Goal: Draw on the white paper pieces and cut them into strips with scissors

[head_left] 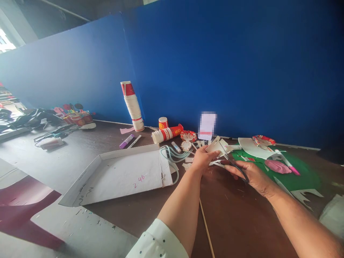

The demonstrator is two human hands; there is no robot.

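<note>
My left hand (203, 158) pinches a piece of cream-white paper (214, 146) above the dark brown table. From the right, my right hand (248, 174) grips a pair of scissors (236, 165) by its dark handles. The scissor blades reach up and left to the paper, and whether they are cutting into it is too small to tell. White paper strips and scraps (189, 160) lie around and under my left hand. A thin wooden stick (205, 227) rests on the table below my hands.
A shallow white cardboard box lid (120, 175) lies on the left. Behind it stand a tall paper cup stack (133, 109) and a purple glue stick (127, 141); red cups (168, 134) lie nearby. A green sheet (303, 172) with scraps is right. A blue partition (215, 64) rises behind.
</note>
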